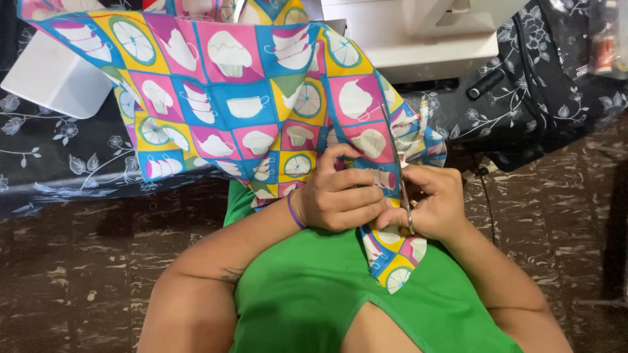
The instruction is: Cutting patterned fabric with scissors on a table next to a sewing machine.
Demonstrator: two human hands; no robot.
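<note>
My left hand (337,196) is clenched on a bright patchwork-print cloth (242,98) draped from the counter's (52,163) near edge to my chest, while just beside it my right hand (428,202) grips thin scissors (399,173) against the cloth.

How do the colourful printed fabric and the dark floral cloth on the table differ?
The colourful fabric has bright squares with cups and citrus slices; the dark cloth has pale flower sprigs. The colourful fabric is gripped by the left hand and cut by the right hand's scissors; the dark cloth lies draped. Both are patterned.
</note>
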